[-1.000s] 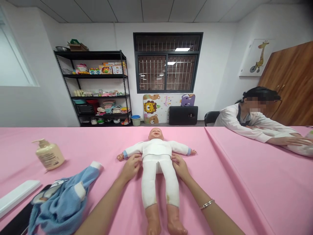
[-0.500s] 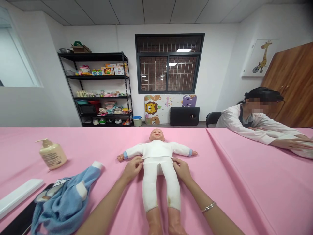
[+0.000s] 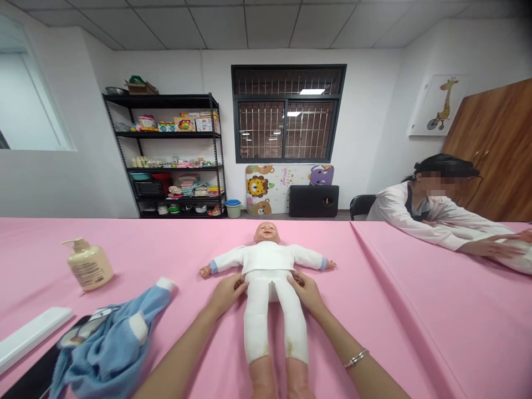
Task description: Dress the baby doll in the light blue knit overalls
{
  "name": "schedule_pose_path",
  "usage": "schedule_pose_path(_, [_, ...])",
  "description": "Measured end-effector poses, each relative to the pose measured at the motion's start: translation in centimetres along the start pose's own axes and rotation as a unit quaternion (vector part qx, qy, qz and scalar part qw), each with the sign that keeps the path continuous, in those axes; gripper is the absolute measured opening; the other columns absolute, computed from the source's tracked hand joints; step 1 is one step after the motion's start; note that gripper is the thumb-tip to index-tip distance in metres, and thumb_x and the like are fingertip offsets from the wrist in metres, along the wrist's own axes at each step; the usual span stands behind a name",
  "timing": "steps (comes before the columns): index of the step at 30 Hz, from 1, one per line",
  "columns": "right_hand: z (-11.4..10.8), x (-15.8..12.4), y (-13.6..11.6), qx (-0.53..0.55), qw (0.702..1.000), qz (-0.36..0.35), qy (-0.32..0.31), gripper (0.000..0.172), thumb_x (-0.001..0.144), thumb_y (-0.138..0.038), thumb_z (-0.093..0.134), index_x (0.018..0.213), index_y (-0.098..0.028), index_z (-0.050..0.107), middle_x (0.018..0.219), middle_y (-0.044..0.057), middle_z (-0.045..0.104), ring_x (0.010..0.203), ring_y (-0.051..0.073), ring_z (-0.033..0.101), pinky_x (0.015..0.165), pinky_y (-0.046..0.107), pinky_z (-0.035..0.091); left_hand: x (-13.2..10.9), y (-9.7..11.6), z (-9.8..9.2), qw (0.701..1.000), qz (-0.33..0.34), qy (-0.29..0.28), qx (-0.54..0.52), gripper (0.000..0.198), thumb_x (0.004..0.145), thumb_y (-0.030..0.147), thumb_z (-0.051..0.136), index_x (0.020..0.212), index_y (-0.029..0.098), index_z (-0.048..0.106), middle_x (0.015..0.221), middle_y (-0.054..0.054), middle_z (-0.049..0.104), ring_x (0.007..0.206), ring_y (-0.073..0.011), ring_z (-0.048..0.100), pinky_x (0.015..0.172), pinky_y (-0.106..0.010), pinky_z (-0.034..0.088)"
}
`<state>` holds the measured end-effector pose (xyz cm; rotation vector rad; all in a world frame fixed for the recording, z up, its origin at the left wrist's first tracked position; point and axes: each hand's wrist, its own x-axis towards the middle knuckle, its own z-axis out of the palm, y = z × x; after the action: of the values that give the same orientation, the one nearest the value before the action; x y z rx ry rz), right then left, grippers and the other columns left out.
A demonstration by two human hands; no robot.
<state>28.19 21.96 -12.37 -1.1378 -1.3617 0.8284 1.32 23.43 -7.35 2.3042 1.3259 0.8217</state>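
Note:
A baby doll lies on its back, head away from me, arms spread and bare feet toward me. Its long-sleeved white top has blue cuffs and reaches the waist; white fabric covers the legs to the shins, with brownish stains low down. My left hand is closed at the doll's hip on the left, thumb on the white fabric just below the hem. At the other hip, my right hand grips in the same way, fingers partly tucked beside the body. A bracelet circles my right wrist.
A pink-covered table spreads around the doll. To the left are a cream pump bottle, crumpled blue clothing and a long white object. A co-worker leans over the table at right. Shelves stand behind.
Both hands have slid from the top's hem slightly down onto the hips, and the hem now lies flatter. My view has tilted up a little. The co-worker's hands have shifted.

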Motion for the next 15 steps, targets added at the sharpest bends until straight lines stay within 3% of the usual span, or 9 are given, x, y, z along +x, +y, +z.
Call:
schedule_pose_path(5, [0.1,0.1,-0.3,-0.029,0.999,0.000,0.023,0.050,0.076,-0.060,0.052,0.088,-0.012,0.062,0.085,0.007,0.062,0.079,0.021,0.057,0.069,0.027,0.046,0.2,-0.2,0.1,1.000,-0.013,-0.003,0.016,0.035,0.086,0.047,0.036,0.070,0.018,0.048,0.071,0.000,0.056,0.065,-0.0169,0.050,0.056,-0.027,0.033])
schedule_pose_path(9, [-0.2,-0.1,-0.5,-0.057,0.997,0.006,0.059,0.055,0.075,-0.065,0.047,0.071,-0.011,0.058,0.071,0.006,0.060,0.070,0.019,0.053,0.063,0.026,0.042,-0.6,0.1,0.3,0.996,0.018,0.029,0.079,0.033,0.089,0.041,0.031,0.074,0.018,0.050,0.079,-0.004,0.056,0.075,-0.0191,0.051,0.066,-0.030,0.038])
schedule_pose_path(12, [-1.3,-1.3,-0.7,0.008,0.999,0.029,0.034,0.054,0.071,-0.064,0.054,0.070,-0.011,0.057,0.073,0.008,0.059,0.073,0.020,0.054,0.069,0.028,0.044,-2.7,0.0,-0.1,0.988,0.050,0.031,0.141,0.028,0.088,0.027,0.029,0.081,0.018,0.055,0.087,-0.006,0.056,0.083,-0.0201,0.052,0.075,-0.034,0.040])
schedule_pose_path(15, [-3.1,-3.8,-0.8,0.055,0.997,0.058,-0.015,0.050,0.072,-0.060,0.057,0.074,-0.011,0.057,0.072,0.008,0.058,0.071,0.019,0.055,0.068,0.028,0.046,-6.2,-0.4,-2.1,0.971,0.085,0.047,0.218,0.023,0.085,0.022,0.036,0.093,0.022,0.057,0.107,-0.006,0.055,0.099,-0.0224,0.051,0.086,-0.038,0.039])
